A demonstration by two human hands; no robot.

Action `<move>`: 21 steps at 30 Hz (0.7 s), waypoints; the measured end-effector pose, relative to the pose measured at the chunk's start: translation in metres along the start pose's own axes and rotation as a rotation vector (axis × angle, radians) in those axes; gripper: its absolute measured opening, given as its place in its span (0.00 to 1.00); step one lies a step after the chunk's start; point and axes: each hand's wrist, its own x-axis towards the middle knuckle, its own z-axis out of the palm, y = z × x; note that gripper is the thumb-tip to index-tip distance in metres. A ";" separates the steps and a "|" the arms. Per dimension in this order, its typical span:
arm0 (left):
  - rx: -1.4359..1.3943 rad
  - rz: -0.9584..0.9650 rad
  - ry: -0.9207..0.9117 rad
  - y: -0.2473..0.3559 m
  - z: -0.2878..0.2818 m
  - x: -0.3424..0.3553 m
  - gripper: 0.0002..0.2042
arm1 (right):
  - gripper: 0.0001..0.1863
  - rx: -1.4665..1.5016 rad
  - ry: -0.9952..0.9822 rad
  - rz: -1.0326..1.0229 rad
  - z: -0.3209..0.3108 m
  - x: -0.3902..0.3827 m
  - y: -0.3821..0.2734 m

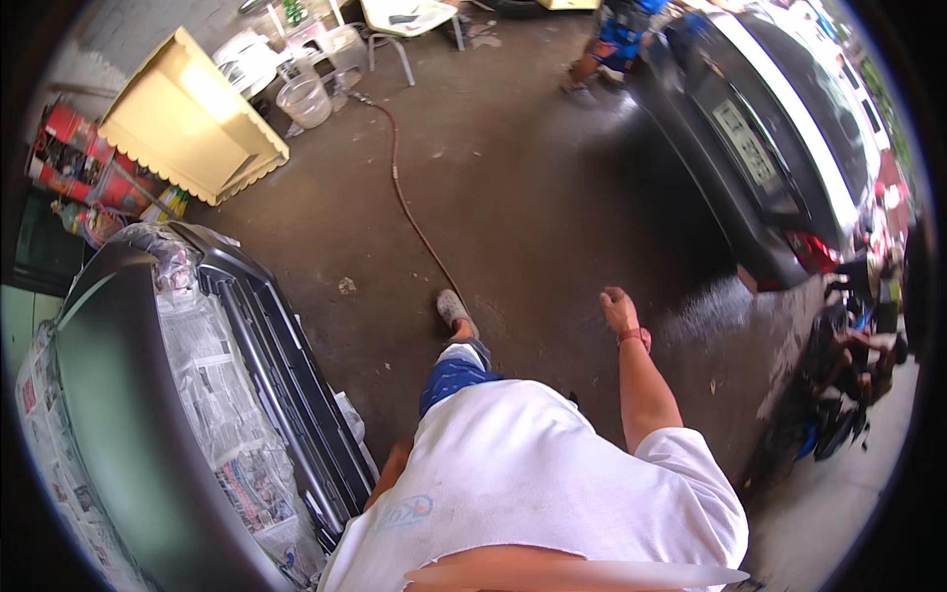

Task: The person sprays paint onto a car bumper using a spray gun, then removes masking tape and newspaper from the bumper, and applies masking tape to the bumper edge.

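Note:
My right hand [619, 309] hangs out to my right over the dark floor, a red band around its wrist. Its fingers are loosely bent, and I see nothing held in them; it touches nothing. Of my left arm, only a bit of forearm [393, 469] shows beside my white shirt; the hand itself is hidden. That arm is nearest a car front with a black grille [286, 385], partly masked with newspaper [212, 385] and clear plastic. One of my feet, in a grey shoe [453, 308], is forward on the floor.
A reddish hose [400, 178] runs along the floor to my foot. A dark car [710, 148] stands at the far right, with another person [621, 44] beside it. At the far left are a cream scalloped panel [197, 118], red equipment [74, 158] and a clear bucket [304, 102].

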 end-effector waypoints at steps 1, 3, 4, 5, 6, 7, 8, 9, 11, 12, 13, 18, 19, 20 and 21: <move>-0.029 -0.014 0.007 0.026 -0.014 0.025 0.24 | 0.24 -0.023 -0.059 -0.056 0.019 0.017 -0.023; -0.054 -0.054 0.013 0.079 -0.048 0.069 0.24 | 0.25 -0.135 -0.217 -0.099 0.051 0.036 -0.053; -0.015 -0.061 0.013 0.109 -0.068 0.091 0.24 | 0.25 -0.233 -0.309 -0.067 0.067 0.049 -0.066; -0.082 -0.128 0.021 0.143 -0.092 0.115 0.24 | 0.26 -0.204 -0.401 -0.071 0.076 0.063 -0.075; -0.193 -0.118 0.096 0.178 -0.117 0.136 0.24 | 0.27 -0.217 -0.499 -0.022 0.084 0.075 -0.079; -0.248 0.026 0.149 0.210 -0.141 0.151 0.25 | 0.27 -0.143 -0.462 -0.010 0.093 0.085 -0.080; -0.206 0.076 0.200 0.244 -0.169 0.170 0.25 | 0.27 -0.092 -0.424 0.021 0.098 0.098 -0.080; -0.258 0.053 0.206 0.282 -0.197 0.189 0.22 | 0.25 -0.079 -0.414 0.014 0.100 0.115 -0.080; -0.190 0.167 0.291 0.356 -0.251 0.227 0.26 | 0.26 -0.083 -0.467 0.205 0.101 0.151 -0.085; -0.201 0.212 0.326 0.392 -0.273 0.243 0.25 | 0.21 -0.088 -0.503 0.244 0.097 0.168 -0.090; -0.215 0.190 0.356 0.424 -0.291 0.259 0.25 | 0.20 -0.203 -0.580 0.249 0.101 0.196 -0.103; -0.322 0.041 0.382 0.541 -0.332 0.346 0.24 | 0.18 -0.153 -0.657 0.162 0.133 0.390 -0.205; -0.288 0.033 0.456 0.557 -0.322 0.361 0.22 | 0.17 -0.162 -0.659 0.153 0.134 0.437 -0.230; -0.292 -0.002 0.508 0.571 -0.312 0.374 0.21 | 0.17 -0.166 -0.659 0.141 0.133 0.483 -0.256; -0.184 0.039 0.429 0.580 -0.303 0.383 0.19 | 0.17 -0.171 -0.655 0.138 0.129 0.523 -0.283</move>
